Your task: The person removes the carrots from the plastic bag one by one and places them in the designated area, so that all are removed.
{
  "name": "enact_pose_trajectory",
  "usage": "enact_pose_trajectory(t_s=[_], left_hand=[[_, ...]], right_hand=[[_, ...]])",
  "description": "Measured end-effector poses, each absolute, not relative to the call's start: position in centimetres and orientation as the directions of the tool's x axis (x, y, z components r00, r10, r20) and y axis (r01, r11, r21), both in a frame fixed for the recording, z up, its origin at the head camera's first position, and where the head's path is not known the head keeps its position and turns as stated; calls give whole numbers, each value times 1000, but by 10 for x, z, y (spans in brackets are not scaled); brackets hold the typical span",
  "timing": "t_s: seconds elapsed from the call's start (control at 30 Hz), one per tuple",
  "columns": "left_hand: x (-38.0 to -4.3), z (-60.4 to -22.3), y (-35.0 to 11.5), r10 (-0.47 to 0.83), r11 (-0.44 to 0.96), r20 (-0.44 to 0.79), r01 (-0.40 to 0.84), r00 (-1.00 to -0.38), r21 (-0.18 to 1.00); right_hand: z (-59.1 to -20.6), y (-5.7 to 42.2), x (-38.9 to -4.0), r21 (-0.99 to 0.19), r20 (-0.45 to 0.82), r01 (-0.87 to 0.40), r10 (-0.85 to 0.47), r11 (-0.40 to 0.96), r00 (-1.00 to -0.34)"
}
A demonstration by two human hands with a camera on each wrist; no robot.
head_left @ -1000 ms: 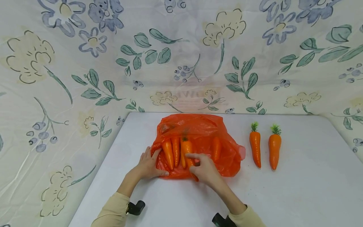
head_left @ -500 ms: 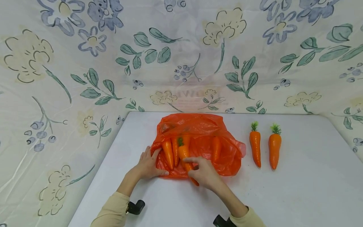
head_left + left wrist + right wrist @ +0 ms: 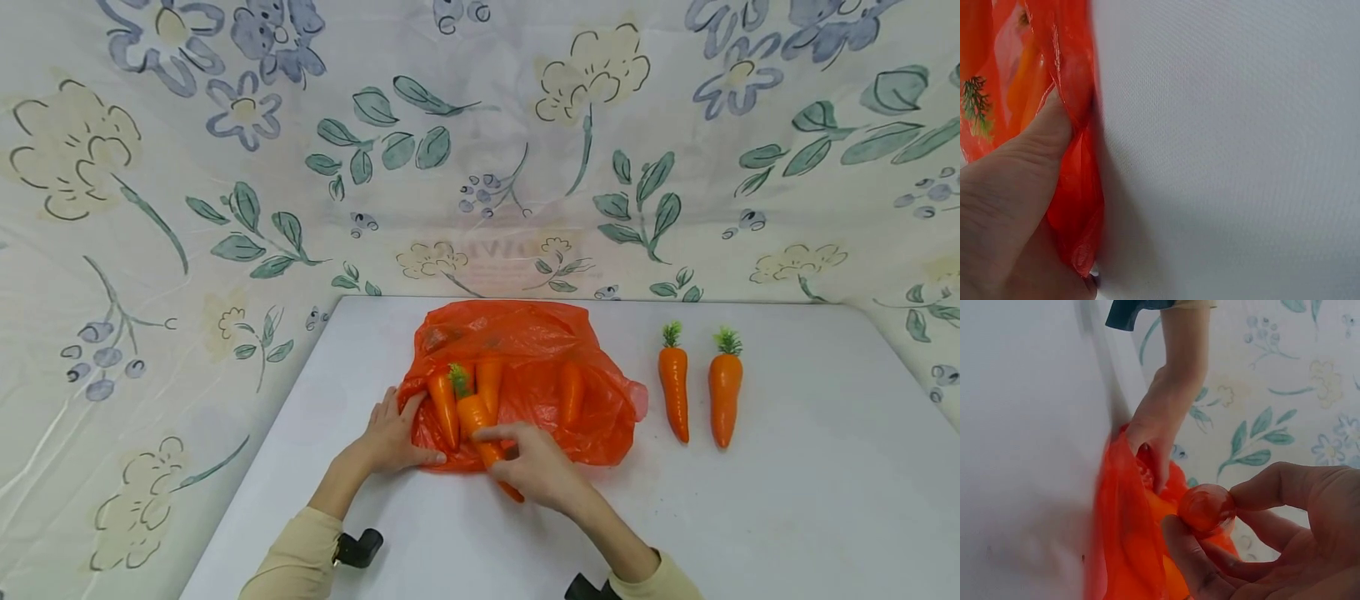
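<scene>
A red plastic bag [image 3: 525,325] lies at the back of the white table, its mouth facing the person, with several toy carrots inside. My left hand [image 3: 393,437] grips the left side of the bag's mouth; in the left wrist view its thumb reaches over the red film [image 3: 1075,194]. Between thumb and fingers, my right hand [image 3: 543,467] pinches an orange carrot [image 3: 474,414] near its lower half. That carrot's green top points up and left over the bag, and its tip juts past the front edge. In the right wrist view the tip end [image 3: 1207,509] faces the camera.
Two carrots, a slimmer one [image 3: 675,396] and a thicker one [image 3: 725,400], lie side by side on the table [image 3: 810,500] right of the bag. A flower-patterned sheet [image 3: 517,150] hangs behind the table's far edge.
The pinched carrot has come toward the person and tilted, its green top swinging left, so more of it shows outside the bag. My left hand has stayed in place.
</scene>
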State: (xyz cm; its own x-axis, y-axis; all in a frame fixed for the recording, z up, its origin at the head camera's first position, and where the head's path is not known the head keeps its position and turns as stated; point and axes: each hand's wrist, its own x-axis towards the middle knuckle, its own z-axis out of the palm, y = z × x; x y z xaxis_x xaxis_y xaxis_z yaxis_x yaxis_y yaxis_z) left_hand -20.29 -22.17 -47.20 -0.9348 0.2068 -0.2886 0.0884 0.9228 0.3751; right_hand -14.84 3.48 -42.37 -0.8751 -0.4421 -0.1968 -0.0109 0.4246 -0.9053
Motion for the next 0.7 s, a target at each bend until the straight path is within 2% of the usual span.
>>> enact_pose_trajectory(t_s=[0.7], left_hand=[[-202,-470,-220,191,924,-307,65,-932,378]], right_hand=[[-401,35,-138,-900,-170,-66,-485,431,-858]])
